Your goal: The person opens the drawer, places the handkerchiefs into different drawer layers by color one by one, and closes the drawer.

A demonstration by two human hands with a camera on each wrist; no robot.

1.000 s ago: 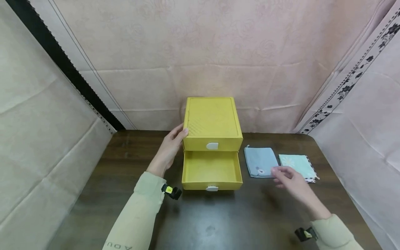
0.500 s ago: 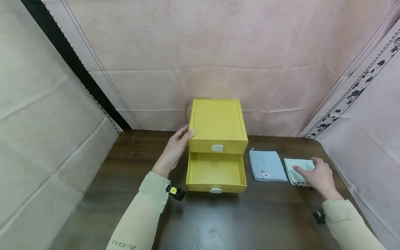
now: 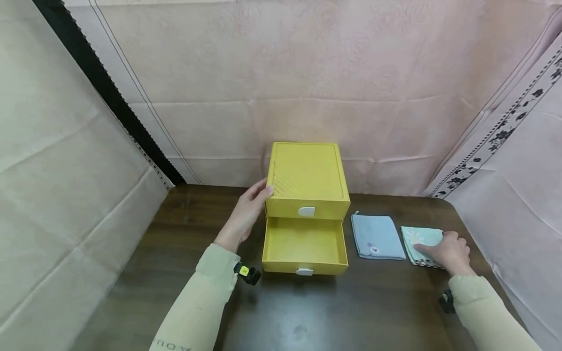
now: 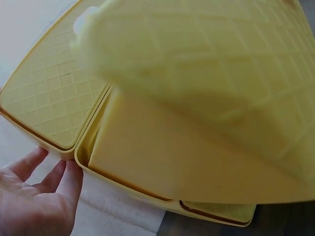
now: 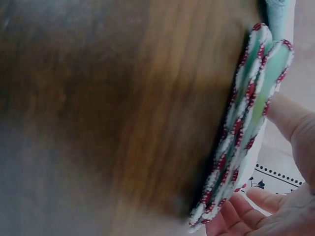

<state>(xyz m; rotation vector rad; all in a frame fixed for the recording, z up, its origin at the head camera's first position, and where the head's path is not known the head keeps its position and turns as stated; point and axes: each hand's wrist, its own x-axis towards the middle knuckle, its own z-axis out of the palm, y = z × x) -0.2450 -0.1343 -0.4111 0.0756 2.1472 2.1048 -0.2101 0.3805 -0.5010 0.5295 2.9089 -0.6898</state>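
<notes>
A yellow two-drawer box [image 3: 308, 170] stands against the back curtain, its lower drawer [image 3: 306, 241] pulled out and bare inside. My left hand [image 3: 242, 217] holds the box by its upper left side, thumb over the front corner; in the left wrist view the bent fingers [image 4: 70, 184] touch its edge. At the right, my right hand [image 3: 450, 253] grips a folded mint-green towel [image 3: 419, 238], thumb on top and fingers at its far right edge. The right wrist view shows the towel's red-and-white stitched edges [image 5: 236, 132]. A folded light-blue towel [image 3: 377, 236] lies between box and mint towel.
The dark wooden table [image 3: 303, 317] reaches toward me. A pale curtain [image 3: 307, 73] hangs close behind the box, with white cloth sides [image 3: 74, 195] on the left and right. A black wrist camera [image 3: 250, 275] is strapped on the left wrist.
My right hand has moved right from beside the light-blue towel to the mint-green towel and come down onto it. My left hand stays at the box. The head view has shifted slightly.
</notes>
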